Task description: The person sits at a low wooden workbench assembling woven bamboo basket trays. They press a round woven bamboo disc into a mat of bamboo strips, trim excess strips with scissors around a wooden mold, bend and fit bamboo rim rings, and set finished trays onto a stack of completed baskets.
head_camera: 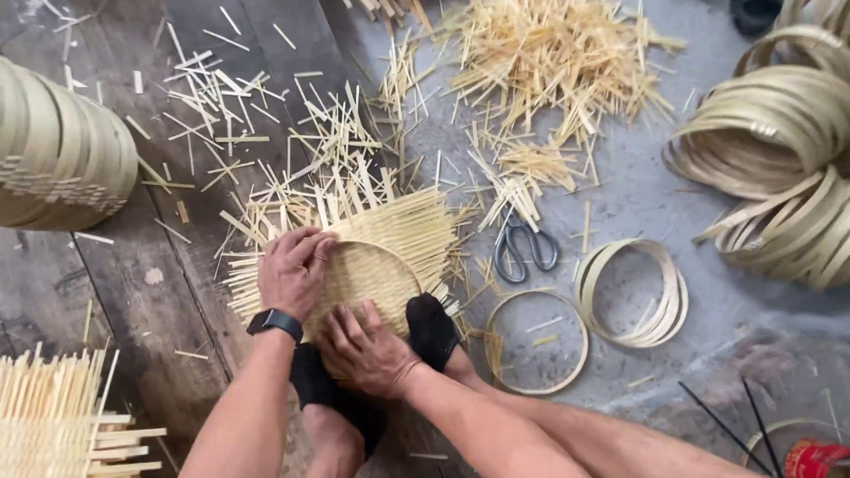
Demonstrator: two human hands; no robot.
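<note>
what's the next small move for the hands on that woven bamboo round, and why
Probably press the hoop rim further down around the woven bamboo mat. The left hand pushes on its upper-left edge and the right hand on its lower edge, while sock-clad feet pin it. Loose strip ends stick out untrimmed beyond the rim; the scissors lie untouched nearby.

The floor (673, 204) carries bamboo offcuts (558, 53), scissors (524, 250), bamboo hoops (633, 292) and a woven tray (367, 274).

1 woven bamboo mat (372, 265) w/ round rim, 2 hands (292, 270) on it. 1 pr scissors (524, 248). 2 loose bamboo hoops (536, 341) on floor nearby, 2 big hoop stacks (779, 150). 1 wristwatch (274, 322). Offcut slivers (549, 53): too many to count.
</note>
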